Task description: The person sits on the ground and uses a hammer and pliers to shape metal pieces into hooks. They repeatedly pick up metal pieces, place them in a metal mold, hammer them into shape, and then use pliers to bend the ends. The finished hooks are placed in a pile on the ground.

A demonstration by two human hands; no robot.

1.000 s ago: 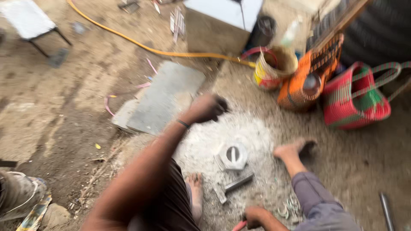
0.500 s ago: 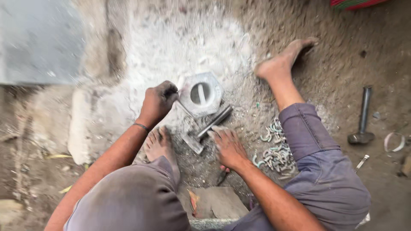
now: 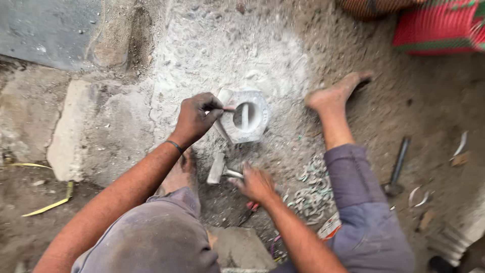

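While the left hand [image 3: 194,117] pins the hexagonal block [image 3: 246,116], its round hollow [image 3: 246,115] holds a bar.

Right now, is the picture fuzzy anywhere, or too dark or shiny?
Head view: soft, even daylight, no glare, only faint shadows. The left hand and the grey metal block look fairly sharp; the right hand on the hammer is a little smeared; the red basket at the edge looks softer.

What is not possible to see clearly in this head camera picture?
- Thin tool in the left hand: its tip is hidden inside the grey hexagonal metal part.
- Hammer handle: covered by the right hand; only the grey hammer head shows.
- Red woven basket: cut off by the top edge.
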